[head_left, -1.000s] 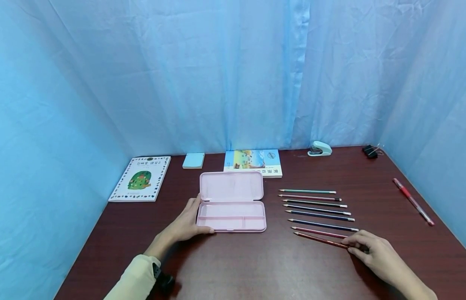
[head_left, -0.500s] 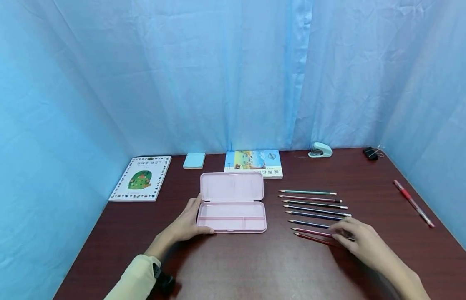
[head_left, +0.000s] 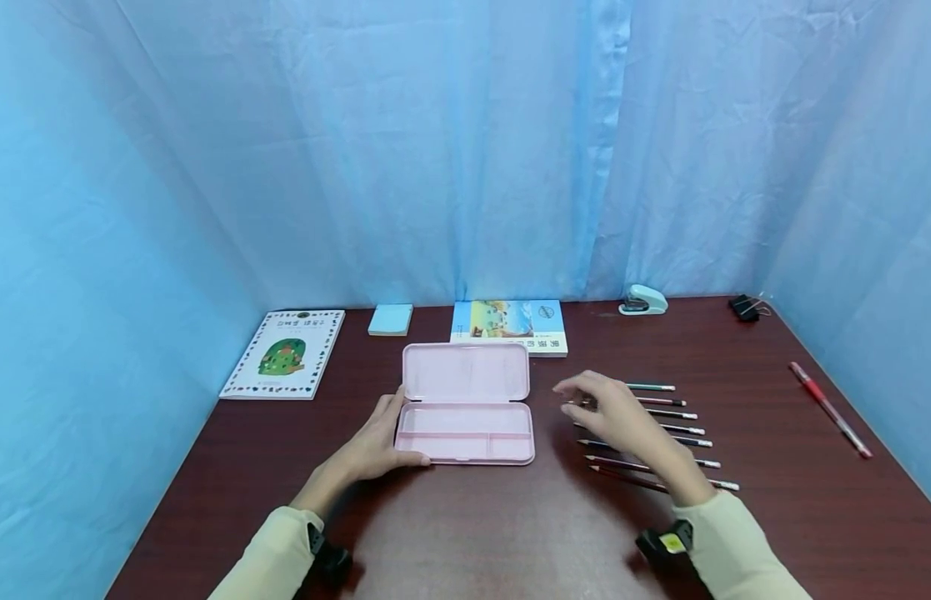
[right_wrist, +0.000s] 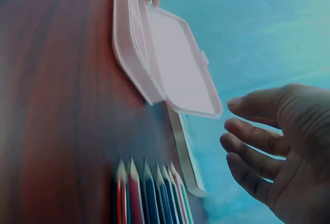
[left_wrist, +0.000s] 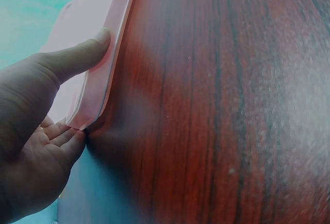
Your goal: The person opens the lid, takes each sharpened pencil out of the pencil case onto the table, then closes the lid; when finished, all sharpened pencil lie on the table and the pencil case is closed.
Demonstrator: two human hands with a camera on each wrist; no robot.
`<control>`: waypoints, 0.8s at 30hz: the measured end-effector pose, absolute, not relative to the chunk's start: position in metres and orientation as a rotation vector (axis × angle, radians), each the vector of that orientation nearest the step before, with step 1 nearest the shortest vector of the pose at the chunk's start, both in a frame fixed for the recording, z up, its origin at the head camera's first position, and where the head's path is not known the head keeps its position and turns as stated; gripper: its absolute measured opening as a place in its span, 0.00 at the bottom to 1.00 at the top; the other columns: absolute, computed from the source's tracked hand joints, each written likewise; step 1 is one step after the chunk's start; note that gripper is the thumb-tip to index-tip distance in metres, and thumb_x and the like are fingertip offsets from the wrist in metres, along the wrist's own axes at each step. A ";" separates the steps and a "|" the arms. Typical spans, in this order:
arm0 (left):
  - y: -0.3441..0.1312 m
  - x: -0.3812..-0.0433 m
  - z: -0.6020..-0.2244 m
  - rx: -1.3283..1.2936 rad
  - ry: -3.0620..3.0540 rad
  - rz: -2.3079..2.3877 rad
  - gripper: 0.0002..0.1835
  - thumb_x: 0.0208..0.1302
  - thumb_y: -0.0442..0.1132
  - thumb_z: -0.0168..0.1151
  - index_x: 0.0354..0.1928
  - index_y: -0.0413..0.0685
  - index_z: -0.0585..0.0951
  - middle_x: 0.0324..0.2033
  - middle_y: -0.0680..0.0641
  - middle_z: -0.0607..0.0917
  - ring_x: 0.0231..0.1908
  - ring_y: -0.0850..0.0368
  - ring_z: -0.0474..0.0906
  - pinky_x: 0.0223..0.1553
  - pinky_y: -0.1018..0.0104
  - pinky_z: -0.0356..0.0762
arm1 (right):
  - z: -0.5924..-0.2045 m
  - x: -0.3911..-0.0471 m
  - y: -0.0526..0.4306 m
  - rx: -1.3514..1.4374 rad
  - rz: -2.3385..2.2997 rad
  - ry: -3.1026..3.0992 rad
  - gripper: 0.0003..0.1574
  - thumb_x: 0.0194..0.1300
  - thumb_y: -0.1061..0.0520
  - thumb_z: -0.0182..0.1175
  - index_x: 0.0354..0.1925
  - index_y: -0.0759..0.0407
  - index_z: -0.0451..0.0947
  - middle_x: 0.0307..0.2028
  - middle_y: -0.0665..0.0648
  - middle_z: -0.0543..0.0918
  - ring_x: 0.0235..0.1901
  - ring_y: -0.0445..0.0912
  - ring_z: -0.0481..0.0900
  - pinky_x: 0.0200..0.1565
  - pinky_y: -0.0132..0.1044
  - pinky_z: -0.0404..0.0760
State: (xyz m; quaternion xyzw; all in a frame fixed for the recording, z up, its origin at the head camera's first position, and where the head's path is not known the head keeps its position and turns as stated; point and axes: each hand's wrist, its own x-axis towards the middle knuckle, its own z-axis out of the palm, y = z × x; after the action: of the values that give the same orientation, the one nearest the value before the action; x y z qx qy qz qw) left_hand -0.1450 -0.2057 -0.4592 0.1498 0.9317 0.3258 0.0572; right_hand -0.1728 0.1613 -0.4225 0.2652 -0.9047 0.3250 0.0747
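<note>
A pink pencil case (head_left: pixel 465 375) lies open on the dark wooden table, its lid tipped back and its divided tray bare. My left hand (head_left: pixel 375 446) holds its left end, the thumb on the front wall and the other fingers along the side, as the left wrist view also shows. To the right, several sharpened pencils (head_left: pixel 615 462) lie in a row with their tips toward the case. Over their tip ends hovers my right hand (head_left: pixel 615 417), fingers loosely bent and holding nothing; it hides parts of several pencils. In the right wrist view the pencil tips (right_wrist: pixel 135 175) show below the case.
Behind the case lies a blue picture book (head_left: pixel 510 321). A white book (head_left: pixel 285 354) and a light blue notepad (head_left: pixel 391 320) are at the back left. A mint stapler (head_left: pixel 643 300), a black binder clip (head_left: pixel 746 308) and a red pen (head_left: pixel 828 408) lie on the right.
My right hand has left the eraser end of the nearest pencil and moved left and back, across the row to the tip side. The left hand has stayed on the case.
</note>
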 end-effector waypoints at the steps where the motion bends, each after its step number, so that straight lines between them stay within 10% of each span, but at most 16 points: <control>1: -0.206 -0.145 -0.459 0.452 2.825 0.988 0.65 0.38 0.58 0.74 0.72 0.42 0.44 0.59 0.43 0.61 0.58 0.51 0.62 0.59 0.56 0.60 | -0.423 -0.178 0.156 0.765 1.028 -2.725 0.14 0.56 0.59 0.64 0.44 0.54 0.80 0.37 0.51 0.81 0.35 0.43 0.77 0.37 0.42 0.76; 24: -0.204 -0.144 -0.461 0.420 2.821 1.029 0.67 0.38 0.55 0.75 0.71 0.40 0.40 0.59 0.43 0.63 0.59 0.52 0.61 0.60 0.56 0.59 | -0.443 -0.227 0.099 0.386 1.496 -2.741 0.29 0.63 0.57 0.58 0.61 0.58 0.66 0.47 0.60 0.77 0.45 0.51 0.78 0.44 0.44 0.76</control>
State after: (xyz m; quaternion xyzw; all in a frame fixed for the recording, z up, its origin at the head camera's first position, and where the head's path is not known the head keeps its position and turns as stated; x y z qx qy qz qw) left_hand -0.1440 -0.2045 -0.4610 0.1384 0.9290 0.3389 0.0546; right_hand -0.2273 0.0990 -0.4435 0.1228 -0.8711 0.4755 -0.0025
